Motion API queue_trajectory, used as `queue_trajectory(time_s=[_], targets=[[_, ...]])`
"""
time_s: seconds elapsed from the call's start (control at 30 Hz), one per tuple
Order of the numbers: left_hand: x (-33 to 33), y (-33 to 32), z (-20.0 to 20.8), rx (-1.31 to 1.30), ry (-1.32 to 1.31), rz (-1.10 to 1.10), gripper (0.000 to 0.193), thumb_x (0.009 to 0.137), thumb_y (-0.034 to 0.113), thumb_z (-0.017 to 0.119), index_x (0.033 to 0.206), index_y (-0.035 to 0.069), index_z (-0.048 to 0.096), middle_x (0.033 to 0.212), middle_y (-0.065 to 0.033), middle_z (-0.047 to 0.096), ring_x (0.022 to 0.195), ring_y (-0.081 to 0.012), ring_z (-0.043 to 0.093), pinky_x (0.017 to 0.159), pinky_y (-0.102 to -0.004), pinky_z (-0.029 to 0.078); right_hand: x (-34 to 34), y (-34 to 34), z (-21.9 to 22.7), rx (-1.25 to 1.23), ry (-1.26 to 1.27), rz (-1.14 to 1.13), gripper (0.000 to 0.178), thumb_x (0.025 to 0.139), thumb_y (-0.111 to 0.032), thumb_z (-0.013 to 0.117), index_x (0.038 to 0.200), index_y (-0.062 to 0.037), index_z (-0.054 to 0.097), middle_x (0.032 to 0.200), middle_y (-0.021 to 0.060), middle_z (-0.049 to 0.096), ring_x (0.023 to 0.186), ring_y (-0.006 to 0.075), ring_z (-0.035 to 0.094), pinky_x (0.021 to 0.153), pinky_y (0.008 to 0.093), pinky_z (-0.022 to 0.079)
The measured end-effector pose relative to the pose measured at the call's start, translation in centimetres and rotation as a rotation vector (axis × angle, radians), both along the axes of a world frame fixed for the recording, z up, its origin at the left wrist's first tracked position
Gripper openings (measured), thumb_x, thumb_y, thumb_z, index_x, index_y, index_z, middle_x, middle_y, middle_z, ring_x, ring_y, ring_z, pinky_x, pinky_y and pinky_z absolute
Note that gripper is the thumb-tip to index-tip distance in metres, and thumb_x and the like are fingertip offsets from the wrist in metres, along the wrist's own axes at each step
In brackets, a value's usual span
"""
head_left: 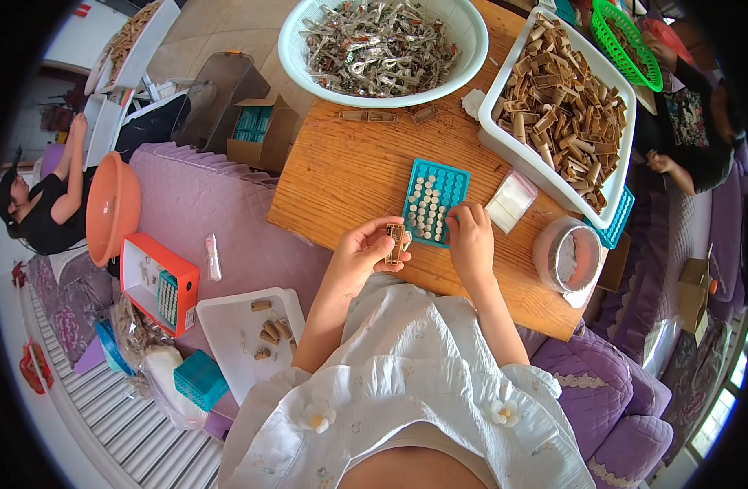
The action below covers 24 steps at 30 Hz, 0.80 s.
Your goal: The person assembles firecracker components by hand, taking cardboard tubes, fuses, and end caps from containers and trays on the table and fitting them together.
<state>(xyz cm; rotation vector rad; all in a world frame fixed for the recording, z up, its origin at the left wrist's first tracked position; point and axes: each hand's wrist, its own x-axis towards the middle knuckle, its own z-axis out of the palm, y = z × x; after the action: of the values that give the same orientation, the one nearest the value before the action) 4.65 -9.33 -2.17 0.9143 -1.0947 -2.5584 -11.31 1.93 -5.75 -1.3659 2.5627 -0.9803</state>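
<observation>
My left hand [364,253] is closed round a small brown plastic casing [394,244], its open side up and some metal parts showing inside. Just to the right lies a teal tray [447,176] with round pockets, several of them filled with small silver discs [427,204] like button cells. At the tray's lower right edge, my right hand [472,236] has its fingers bent together in a pinch; whatever is between the fingertips is hidden.
Beyond the tray stand a pale basin [288,57] of clear and metallic parts and a white bin [545,167] of brown casings. A clear tub [545,257] sits at right. Left on the sofa are a white tray [219,318] and an orange box [182,281]. Two people sit nearby.
</observation>
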Motion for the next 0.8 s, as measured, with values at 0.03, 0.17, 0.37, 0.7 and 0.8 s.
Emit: queue_trajectory(time_s=[0.03, 0.17, 0.37, 0.7, 0.8], targets=[[0.1, 0.0, 0.0, 0.003, 0.009, 0.01, 0.035, 0.082, 0.015, 0.056, 0.112, 0.0, 0.047, 0.093, -0.009, 0.058, 0.075, -0.0167, 0.061, 0.062, -0.0256, 0.053, 0.4, -0.1, 0.6, 0.0, 0.0, 0.001, 0.011, 0.069, 0.0, 0.06, 0.078, -0.0036, 0.055, 0.082, 0.0083, 0.053, 0.076, 0.0249, 0.051, 0.066, 0.0347, 0.042], [0.0, 0.6, 0.3, 0.011, 0.007, 0.013, 0.035, 0.082, 0.013, 0.056, 0.113, 0.0, 0.046, 0.093, -0.0088, 0.058, 0.076, -0.0166, 0.061, 0.063, -0.0255, 0.053, 3.6, -0.7, 3.8, -0.366, -0.205, 0.022, 0.013, 0.067, 0.005, 0.06, 0.076, -0.0027, 0.055, 0.084, 0.009, 0.053, 0.076, 0.0237, 0.052, 0.065, 0.0316, 0.044], [-1.0, 1.6, 0.6, -0.03, 0.065, -0.015, 0.034, 0.081, 0.006, 0.055, 0.113, -0.003, 0.046, 0.084, -0.0048, 0.055, 0.078, -0.0148, 0.059, 0.066, -0.0257, 0.054, 4.4, -1.2, 4.1, -0.49, -0.152, 0.138, 0.017, 0.064, 0.006, 0.062, 0.077, -0.0036, 0.056, 0.083, 0.0082, 0.053, 0.078, 0.022, 0.053, 0.065, 0.0295, 0.044], [-1.5, 2.1, 1.1, 0.119, 0.099, 0.068, 0.027, 0.085, 0.009, 0.049, 0.11, -0.001, 0.048, 0.089, -0.0051, 0.056, 0.08, -0.0118, 0.058, 0.064, -0.0244, 0.053, 3.6, 0.7, 4.3, -0.396, -0.09, 0.267, 0.027, 0.064, -0.003, 0.065, 0.09, -0.0058, 0.061, 0.091, 0.0077, 0.054, 0.082, 0.0232, 0.052, 0.068, 0.0326, 0.044], [-1.7, 2.3, 0.4, 0.045, 0.125, 0.103, 0.025, 0.085, 0.007, 0.047, 0.109, -0.001, 0.048, 0.092, -0.0063, 0.056, 0.082, -0.0108, 0.057, 0.064, -0.0239, 0.053, 4.0, 1.0, 4.1, -0.404, -0.063, 0.275, 0.028, 0.065, -0.004, 0.065, 0.093, -0.0055, 0.06, 0.095, 0.0096, 0.054, 0.083, 0.0249, 0.053, 0.069, 0.0329, 0.044]])
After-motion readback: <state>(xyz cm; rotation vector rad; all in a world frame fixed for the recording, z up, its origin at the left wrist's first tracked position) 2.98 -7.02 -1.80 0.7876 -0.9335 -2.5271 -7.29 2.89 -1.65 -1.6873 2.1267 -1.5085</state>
